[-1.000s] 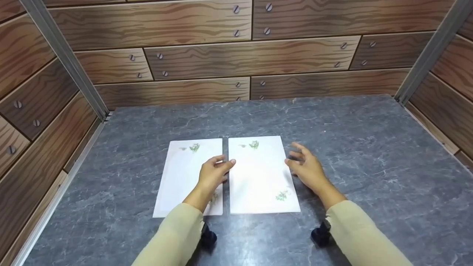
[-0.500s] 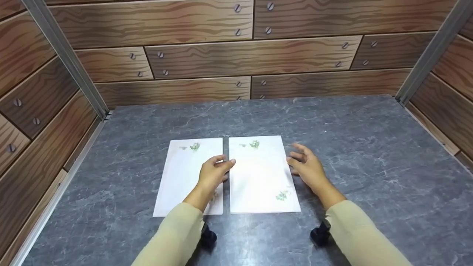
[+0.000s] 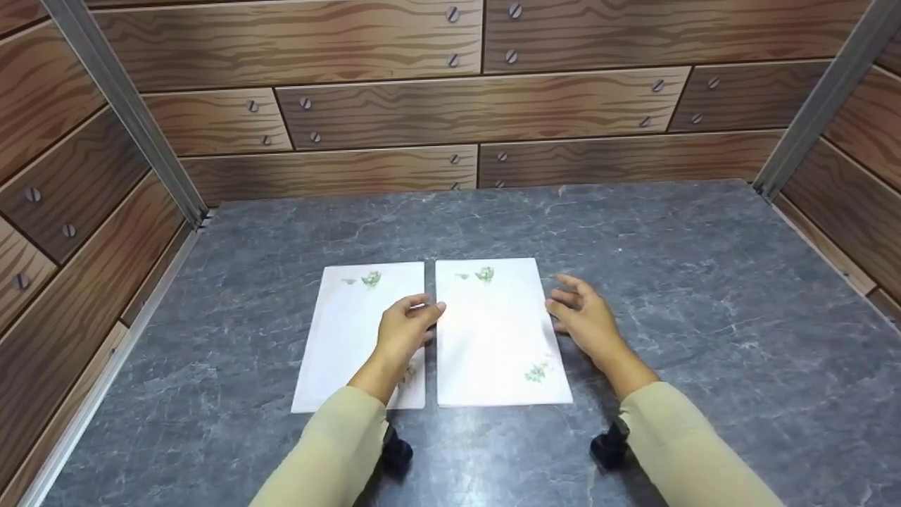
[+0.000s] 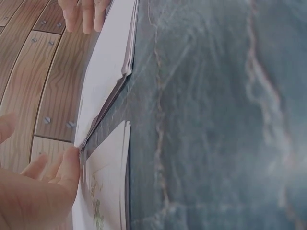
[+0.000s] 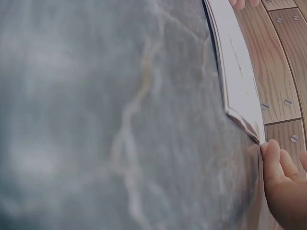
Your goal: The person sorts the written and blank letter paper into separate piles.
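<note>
Two thin stacks of white paper with green floral prints lie side by side, a narrow gap between them. My left hand reaches over the left stack, its thumb and fingertips at the left edge of the right stack. At that stack's right edge is my right hand, fingers loosely bent. In the left wrist view, layered sheet edges show on the right stack, with the left hand's fingertips beside it. The right wrist view has the right hand's fingertips right at the paper's corner.
The stacks rest on a dark grey marble-patterned table. Walls printed with wood planks enclose its back and sides, with grey metal posts at the back corners. Black devices are worn under both wrists.
The left thumb has shifted very slightly left, and the right hand has eased slightly to the right. Both paper stacks stay in place.
</note>
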